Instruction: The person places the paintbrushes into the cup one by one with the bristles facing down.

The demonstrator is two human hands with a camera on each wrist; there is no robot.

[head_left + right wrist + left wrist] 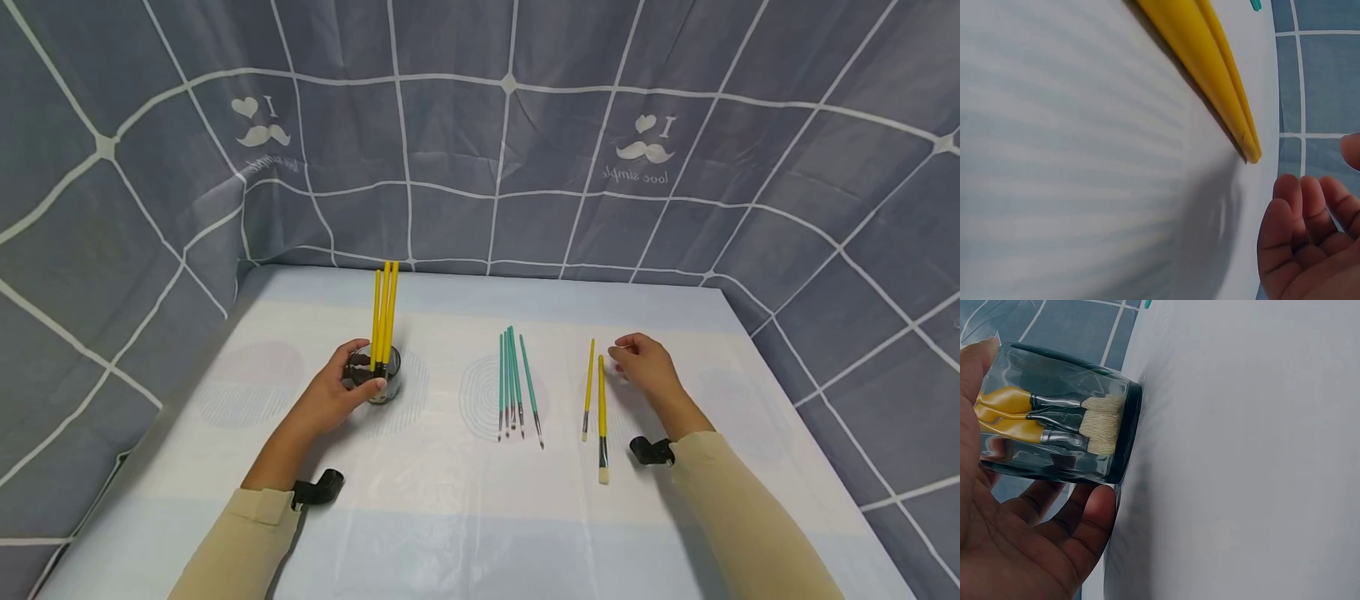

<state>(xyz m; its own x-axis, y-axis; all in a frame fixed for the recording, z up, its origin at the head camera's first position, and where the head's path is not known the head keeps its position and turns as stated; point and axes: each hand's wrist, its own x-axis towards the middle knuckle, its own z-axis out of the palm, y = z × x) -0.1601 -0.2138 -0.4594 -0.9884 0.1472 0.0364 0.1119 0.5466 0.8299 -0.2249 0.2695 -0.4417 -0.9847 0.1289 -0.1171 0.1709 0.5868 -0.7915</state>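
Glass cup [377, 375] gripped by left hand [333, 392]; right hand [647, 364] relaxed.

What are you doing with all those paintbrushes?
A person sits at a table with paintbrushes. The left hand grips a glass cup with three yellow brushes standing in it, bristles down. The right hand hovers, holding nothing, beside two more yellow brushes lying flat on the table. A bunch of green brushes lies in the middle, apart from both hands.

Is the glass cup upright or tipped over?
Upright: the glass cup stands on the table, yellow brushes sticking up, left hand gripping it.
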